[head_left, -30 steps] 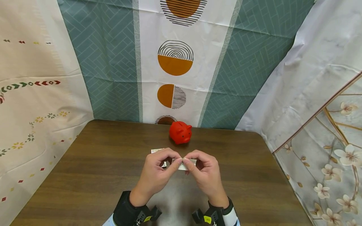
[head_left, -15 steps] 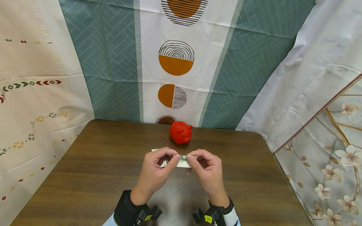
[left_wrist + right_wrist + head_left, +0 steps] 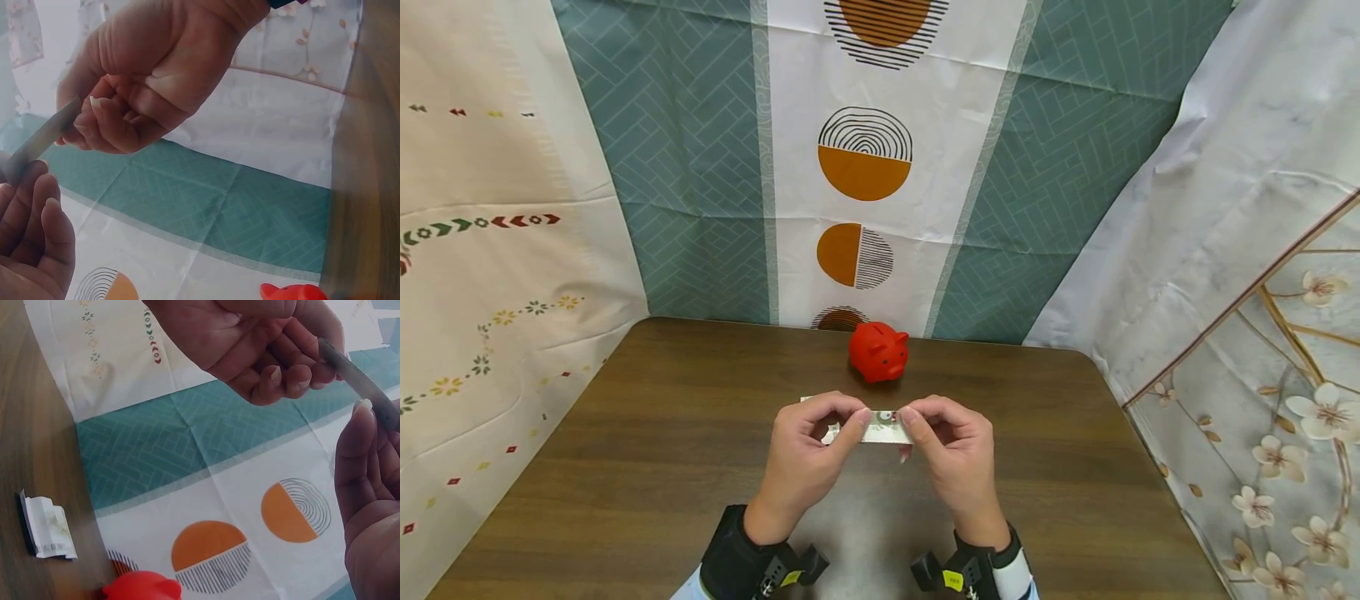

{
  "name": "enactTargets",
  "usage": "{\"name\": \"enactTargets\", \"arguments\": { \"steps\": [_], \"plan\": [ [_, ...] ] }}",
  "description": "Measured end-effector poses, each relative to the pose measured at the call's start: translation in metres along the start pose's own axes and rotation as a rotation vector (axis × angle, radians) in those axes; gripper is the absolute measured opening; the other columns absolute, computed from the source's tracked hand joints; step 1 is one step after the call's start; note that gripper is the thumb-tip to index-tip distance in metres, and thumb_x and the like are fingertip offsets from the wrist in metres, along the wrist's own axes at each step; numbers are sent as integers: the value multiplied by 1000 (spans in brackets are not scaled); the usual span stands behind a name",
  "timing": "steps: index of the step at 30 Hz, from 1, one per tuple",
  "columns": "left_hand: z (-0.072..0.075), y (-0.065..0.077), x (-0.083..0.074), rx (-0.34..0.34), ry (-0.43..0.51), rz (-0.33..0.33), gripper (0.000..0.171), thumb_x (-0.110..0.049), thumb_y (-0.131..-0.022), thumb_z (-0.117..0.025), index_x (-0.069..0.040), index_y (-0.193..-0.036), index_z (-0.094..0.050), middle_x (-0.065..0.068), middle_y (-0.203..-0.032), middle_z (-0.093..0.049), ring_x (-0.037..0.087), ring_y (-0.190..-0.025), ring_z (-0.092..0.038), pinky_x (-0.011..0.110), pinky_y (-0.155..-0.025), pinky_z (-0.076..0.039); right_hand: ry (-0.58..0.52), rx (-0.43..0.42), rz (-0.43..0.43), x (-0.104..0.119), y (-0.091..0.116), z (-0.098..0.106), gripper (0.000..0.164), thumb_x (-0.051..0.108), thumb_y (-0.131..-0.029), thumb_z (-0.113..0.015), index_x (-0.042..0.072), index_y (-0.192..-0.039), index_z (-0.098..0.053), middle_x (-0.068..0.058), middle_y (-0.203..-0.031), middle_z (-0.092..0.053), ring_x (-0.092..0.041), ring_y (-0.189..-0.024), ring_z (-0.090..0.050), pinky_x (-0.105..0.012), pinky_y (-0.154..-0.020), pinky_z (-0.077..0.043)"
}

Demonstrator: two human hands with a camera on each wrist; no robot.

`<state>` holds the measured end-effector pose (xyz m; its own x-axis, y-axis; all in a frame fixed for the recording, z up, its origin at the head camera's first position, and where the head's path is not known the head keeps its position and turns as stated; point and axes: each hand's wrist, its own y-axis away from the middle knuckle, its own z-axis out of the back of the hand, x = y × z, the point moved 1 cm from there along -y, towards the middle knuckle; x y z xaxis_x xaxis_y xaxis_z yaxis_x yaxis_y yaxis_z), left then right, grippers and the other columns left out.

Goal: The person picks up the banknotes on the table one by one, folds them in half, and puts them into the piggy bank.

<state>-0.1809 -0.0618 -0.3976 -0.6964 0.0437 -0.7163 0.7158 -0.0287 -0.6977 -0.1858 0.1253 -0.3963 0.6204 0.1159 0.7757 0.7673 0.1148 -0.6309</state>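
A small folded paper strip that looks like a banknote, pale with a greenish print and a dark round mark, is stretched between both hands above the table. My left hand pinches its left end between thumb and index finger. At the other end, the thumb and index finger of my right hand pinch it. Both wrist views show the strip edge-on, held clear of the table. Behind the left hand lies another folded whitish paper, mostly covered in the head view.
A red piggy bank stands near the back edge of the brown wooden table, just beyond the hands. Patterned cloths hang behind the table and along both sides.
The hands have moved slightly apart along the strip. Its printed face with the dark round mark now shows between the thumbs. The piggy bank stays in place.
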Motion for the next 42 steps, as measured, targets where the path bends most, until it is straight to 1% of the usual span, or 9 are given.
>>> {"name": "enactTargets", "arguments": {
  "steps": [9, 16, 18, 22, 26, 29, 34, 38, 42],
  "plan": [
    [1, 1, 0, -35, 2, -4, 13, 11, -90, -68, 0, -95, -72, 14, -80, -68, 12, -70, -60, 21, -61, -55, 21, -53, -15, 2, 0, -1, 10, -13, -93, -63, -6, -96, -69, -4, -81, -69, -19, -56, -58, -27, -49, -54],
    [-7, 3, -1, -11, -23, -58, 17, 10, -89, -69, -3, -99, -72, 11, -84, -70, 11, -73, -62, 20, -64, -56, 223, -233, 53, -2, 0, -8, 14, -6, -85, -78, 2, -96, -75, -4, -81, -65, -13, -68, -55, -21, -54, -49],
    [-10, 3, -1, 1, -80, -129, 19, 8, -87, -72, -5, -101, -71, 7, -86, -71, 12, -75, -62, 21, -66, -56, 238, -208, 106, -2, 1, -10, 16, -8, -85, -76, 2, -97, -75, -8, -85, -66, -13, -73, -59, -20, -59, -53],
    [-15, 2, 0, 8, -186, -304, 20, -1, -87, -77, -5, -106, -71, 5, -90, -70, 15, -80, -63, 24, -71, -55, 167, -37, 190, -2, 1, -13, 24, -12, -93, -61, -1, -109, -74, -15, -101, -70, -17, -89, -66, -24, -74, -60],
    [-16, 0, 1, -11, -203, -384, 17, -2, -89, -76, -3, -105, -71, 7, -91, -70, 15, -80, -63, 24, -71, -55, 69, 51, 183, -2, 1, -13, 28, -14, -94, -56, -3, -114, -71, -15, -105, -70, -19, -87, -68, -27, -75, -62],
    [-14, 1, 1, -52, -182, -327, 17, 7, -87, -73, -2, -101, -70, 5, -82, -67, 11, -71, -58, 22, -61, -51, -1, 38, 131, -2, 1, -12, 23, -15, -94, -57, -5, -110, -71, -13, -98, -70, -19, -77, -67, -29, -69, -62],
    [-8, 3, 1, -111, -103, -103, 27, 13, -86, -71, 1, -109, -61, 5, -77, -53, 11, -67, -48, 19, -52, -42, -74, 19, 59, -2, 0, -9, 16, -13, -97, -55, -9, -105, -68, -6, -92, -71, -19, -68, -67, -30, -65, -62],
    [-7, 2, -1, -32, 50, 25, 18, 10, -93, -66, 1, -108, -62, 11, -91, -55, 16, -74, -54, 22, -59, -52, -89, 32, 44, -1, 0, -9, 13, -11, -98, -55, -10, -105, -66, -1, -94, -71, -17, -68, -68, -31, -63, -62],
    [-7, 1, -2, 43, 185, 76, 12, 10, -95, -62, 0, -101, -65, 16, -95, -57, 19, -69, -57, 29, -58, -57, -112, 44, 43, -2, -1, -10, 14, -13, -96, -57, -8, -105, -67, -1, -94, -70, -17, -70, -68, -31, -63, -62]
  ]
}}
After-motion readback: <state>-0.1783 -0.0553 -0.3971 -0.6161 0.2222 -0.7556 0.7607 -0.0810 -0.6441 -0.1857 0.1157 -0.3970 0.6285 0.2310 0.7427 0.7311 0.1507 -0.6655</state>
